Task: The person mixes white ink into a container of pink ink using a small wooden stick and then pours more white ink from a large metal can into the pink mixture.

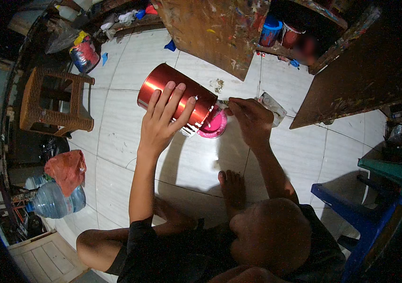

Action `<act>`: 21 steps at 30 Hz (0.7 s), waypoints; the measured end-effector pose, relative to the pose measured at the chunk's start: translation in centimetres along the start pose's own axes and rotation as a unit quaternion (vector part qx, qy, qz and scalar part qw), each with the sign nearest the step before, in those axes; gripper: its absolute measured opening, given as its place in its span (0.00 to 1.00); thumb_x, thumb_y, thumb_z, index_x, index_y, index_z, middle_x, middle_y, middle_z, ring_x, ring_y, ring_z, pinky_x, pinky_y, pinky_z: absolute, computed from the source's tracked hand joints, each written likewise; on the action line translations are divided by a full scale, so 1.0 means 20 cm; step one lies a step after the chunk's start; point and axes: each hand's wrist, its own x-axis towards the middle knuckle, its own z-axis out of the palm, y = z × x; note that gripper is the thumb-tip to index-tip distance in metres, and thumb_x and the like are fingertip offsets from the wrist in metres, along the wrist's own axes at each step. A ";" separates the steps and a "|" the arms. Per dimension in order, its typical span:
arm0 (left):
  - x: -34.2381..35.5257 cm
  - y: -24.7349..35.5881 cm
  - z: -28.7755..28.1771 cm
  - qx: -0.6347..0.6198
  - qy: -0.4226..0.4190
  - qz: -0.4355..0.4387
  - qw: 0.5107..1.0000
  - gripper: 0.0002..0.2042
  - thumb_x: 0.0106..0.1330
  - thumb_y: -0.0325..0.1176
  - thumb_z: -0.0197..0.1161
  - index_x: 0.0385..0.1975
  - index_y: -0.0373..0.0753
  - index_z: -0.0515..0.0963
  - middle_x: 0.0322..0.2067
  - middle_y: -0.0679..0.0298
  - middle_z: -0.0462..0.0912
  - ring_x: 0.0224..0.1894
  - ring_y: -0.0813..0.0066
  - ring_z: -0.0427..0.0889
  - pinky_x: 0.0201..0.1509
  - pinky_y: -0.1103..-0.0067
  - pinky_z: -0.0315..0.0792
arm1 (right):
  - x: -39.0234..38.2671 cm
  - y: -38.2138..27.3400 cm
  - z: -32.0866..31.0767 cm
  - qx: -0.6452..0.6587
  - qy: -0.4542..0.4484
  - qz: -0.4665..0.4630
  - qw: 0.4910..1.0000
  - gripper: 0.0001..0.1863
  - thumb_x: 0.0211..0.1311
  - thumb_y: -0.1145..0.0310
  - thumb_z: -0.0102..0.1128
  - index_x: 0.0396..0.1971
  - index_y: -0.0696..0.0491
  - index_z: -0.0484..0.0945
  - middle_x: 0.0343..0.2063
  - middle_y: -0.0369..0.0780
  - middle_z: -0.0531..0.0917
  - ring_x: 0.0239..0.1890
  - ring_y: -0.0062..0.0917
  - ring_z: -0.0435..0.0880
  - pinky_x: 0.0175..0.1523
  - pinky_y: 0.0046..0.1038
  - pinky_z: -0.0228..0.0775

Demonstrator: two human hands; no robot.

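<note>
A shiny red metal can [163, 78] lies tilted in the air, its mouth end pointing down and to the right. My left hand [165, 118] is closed round its side, fingers spread over the metal. White drips streak the can near its mouth. Just beneath that end stands a small round tub [215, 123] with pink inside, on the tiled floor. My right hand [252, 120] is beside the can's mouth, above the tub's right side. Its fingers are drawn together; what they hold, if anything, is hidden in shadow.
Paint-stained boards [210, 33] stand at the far side, with a blue bucket [270, 30] behind. A brown woven-pattern stool [59, 101] and a large water bottle [59, 200] are on the left. A blue plastic stool [352, 207] stands at right, near my bare foot [233, 188].
</note>
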 end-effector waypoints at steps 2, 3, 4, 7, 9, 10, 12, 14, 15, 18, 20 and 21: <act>-0.02 0.01 -0.03 -0.009 -0.002 0.003 1.000 0.23 0.66 0.28 0.62 0.61 0.52 0.76 0.69 0.59 0.72 0.73 0.56 0.68 0.74 0.56 0.62 | -0.03 0.02 0.00 -0.010 -0.005 0.020 1.000 0.08 0.66 0.70 0.69 0.42 0.56 0.88 0.36 0.42 0.91 0.37 0.26 0.91 0.47 0.27 0.83; -0.02 0.03 -0.04 -0.010 -0.010 0.000 1.000 0.23 0.65 0.28 0.62 0.61 0.52 0.76 0.69 0.59 0.72 0.73 0.56 0.68 0.74 0.56 0.62 | -0.04 0.02 -0.01 -0.020 -0.005 0.030 0.999 0.09 0.66 0.70 0.69 0.42 0.56 0.88 0.36 0.42 0.91 0.37 0.25 0.91 0.47 0.27 0.83; -0.01 0.02 -0.03 -0.005 -0.008 -0.001 1.000 0.23 0.66 0.29 0.61 0.62 0.53 0.75 0.70 0.60 0.72 0.73 0.57 0.68 0.75 0.58 0.61 | -0.02 0.02 -0.02 -0.022 -0.007 0.015 1.000 0.09 0.66 0.70 0.69 0.42 0.56 0.88 0.37 0.42 0.91 0.38 0.25 0.91 0.47 0.27 0.83; -0.01 0.00 -0.01 0.007 -0.006 -0.007 1.000 0.24 0.68 0.31 0.59 0.65 0.56 0.73 0.70 0.61 0.71 0.74 0.59 0.68 0.78 0.62 0.59 | 0.01 0.02 -0.01 -0.009 -0.014 -0.008 1.000 0.09 0.66 0.70 0.69 0.42 0.56 0.88 0.37 0.42 0.91 0.38 0.24 0.91 0.47 0.26 0.82; -0.01 0.00 -0.02 0.014 -0.001 -0.006 1.000 0.24 0.68 0.31 0.59 0.64 0.56 0.73 0.70 0.61 0.71 0.74 0.59 0.68 0.78 0.61 0.59 | 0.02 -0.01 0.00 0.025 -0.017 -0.003 1.000 0.09 0.66 0.70 0.69 0.43 0.56 0.88 0.37 0.42 0.91 0.38 0.24 0.91 0.47 0.26 0.82; -0.01 0.00 -0.02 0.019 0.001 -0.005 1.000 0.24 0.68 0.31 0.59 0.64 0.56 0.73 0.70 0.61 0.71 0.74 0.59 0.68 0.78 0.61 0.59 | 0.01 -0.01 0.00 0.026 -0.019 0.010 0.999 0.09 0.66 0.69 0.69 0.43 0.56 0.89 0.37 0.42 0.91 0.38 0.24 0.91 0.48 0.26 0.82; -0.02 0.01 -0.03 0.011 0.001 -0.001 1.000 0.23 0.67 0.30 0.60 0.63 0.54 0.75 0.70 0.60 0.71 0.73 0.58 0.68 0.77 0.60 0.59 | -0.01 -0.01 -0.01 0.025 -0.023 0.034 0.999 0.09 0.66 0.69 0.69 0.43 0.56 0.89 0.37 0.42 0.91 0.38 0.24 0.91 0.48 0.27 0.82; -0.02 0.01 -0.03 0.007 0.006 0.004 1.000 0.22 0.66 0.29 0.62 0.61 0.52 0.76 0.70 0.59 0.71 0.74 0.57 0.67 0.76 0.57 0.60 | -0.01 0.01 0.00 0.021 -0.018 0.010 1.000 0.09 0.66 0.69 0.69 0.43 0.55 0.89 0.38 0.42 0.91 0.38 0.24 0.91 0.48 0.26 0.82; -0.03 0.01 -0.02 0.013 0.001 0.003 1.000 0.22 0.67 0.29 0.62 0.62 0.52 0.76 0.70 0.59 0.72 0.74 0.57 0.67 0.76 0.57 0.60 | -0.02 0.01 0.00 0.018 -0.015 0.002 1.000 0.09 0.66 0.69 0.69 0.43 0.55 0.89 0.38 0.42 0.91 0.38 0.24 0.91 0.48 0.26 0.82; 0.01 -0.01 -0.01 0.013 0.013 -0.005 1.000 0.23 0.68 0.30 0.59 0.63 0.54 0.75 0.69 0.60 0.73 0.73 0.59 0.69 0.76 0.61 0.60 | 0.03 -0.02 0.01 0.010 -0.012 -0.003 1.000 0.09 0.66 0.70 0.69 0.42 0.55 0.89 0.37 0.42 0.91 0.38 0.25 0.91 0.47 0.26 0.82; -0.01 0.00 -0.02 0.009 0.016 -0.003 1.000 0.22 0.67 0.30 0.60 0.62 0.53 0.75 0.69 0.60 0.73 0.73 0.57 0.69 0.76 0.59 0.61 | 0.01 -0.02 0.01 0.011 -0.010 -0.007 1.000 0.09 0.65 0.70 0.70 0.42 0.55 0.89 0.37 0.42 0.91 0.38 0.26 0.91 0.46 0.26 0.82; -0.01 0.00 -0.02 0.004 0.019 -0.003 1.000 0.22 0.67 0.29 0.61 0.62 0.52 0.76 0.69 0.59 0.73 0.73 0.57 0.69 0.75 0.57 0.61 | 0.01 -0.02 0.00 0.012 -0.009 -0.011 1.000 0.08 0.65 0.70 0.70 0.42 0.55 0.89 0.37 0.42 0.91 0.37 0.26 0.91 0.46 0.27 0.82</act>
